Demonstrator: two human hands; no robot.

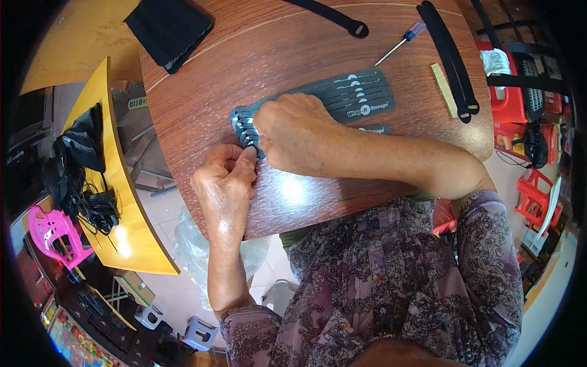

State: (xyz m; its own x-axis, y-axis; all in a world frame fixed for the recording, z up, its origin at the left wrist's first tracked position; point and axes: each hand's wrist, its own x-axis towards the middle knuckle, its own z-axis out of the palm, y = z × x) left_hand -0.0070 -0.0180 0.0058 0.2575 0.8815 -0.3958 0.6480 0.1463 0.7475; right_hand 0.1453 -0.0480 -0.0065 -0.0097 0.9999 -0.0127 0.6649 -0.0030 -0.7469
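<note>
A fanned stack of dark grey printed cards (367, 92) with white markings lies across the brown wood-grain table (342, 202). Their overlapped left ends, with shiny spots along them, stick out between my hands. My left hand (223, 180) is closed, its thumb and forefinger pinching the near left corner of the stack. Over the stack's left part my right hand (299, 131) is curled like a fist. Its fingertips are hidden underneath, so what they grip cannot be made out. Another grey card (376, 129) shows partly below my right wrist.
A small screwdriver (400, 44), a yellowish strip (444, 90) and black straps (449, 61) with holed ends lie at the right. One more black strap (330, 15) is at the far edge. Black flat pieces (169, 32) lie far left. A yellow board (116, 183) stands left.
</note>
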